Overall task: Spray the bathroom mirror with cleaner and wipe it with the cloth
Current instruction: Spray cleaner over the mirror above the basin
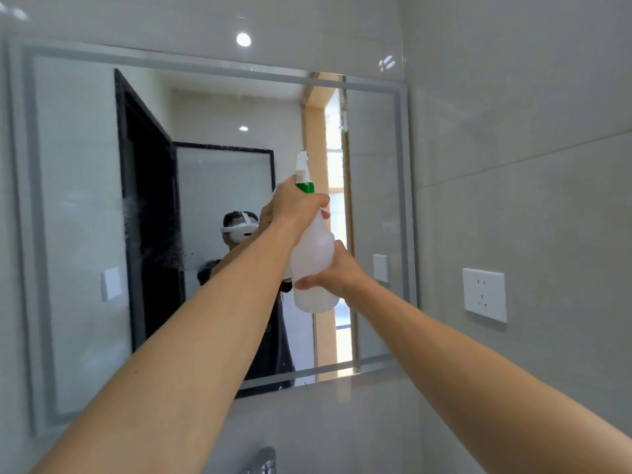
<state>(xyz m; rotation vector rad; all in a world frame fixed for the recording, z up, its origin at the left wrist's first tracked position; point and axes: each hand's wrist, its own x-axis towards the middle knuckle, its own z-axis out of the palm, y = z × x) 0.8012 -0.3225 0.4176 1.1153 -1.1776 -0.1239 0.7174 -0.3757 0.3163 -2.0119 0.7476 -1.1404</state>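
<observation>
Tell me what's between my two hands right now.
In the head view, the spray bottle lies between them: your left hand grips its neck by the trigger, and your right hand holds its body lower down, in front of the mirror.

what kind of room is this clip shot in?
Most likely a bathroom. A large wall mirror hangs on glossy grey tiled walls, a chrome tap shows at the bottom edge below it, and a wall socket sits to the mirror's right.

Tiled wall [513, 97] carrying the fittings
Mirror [78, 200] mounted on it; white socket [484, 294] just right of mirror; tap [261, 461] below mirror.
</observation>
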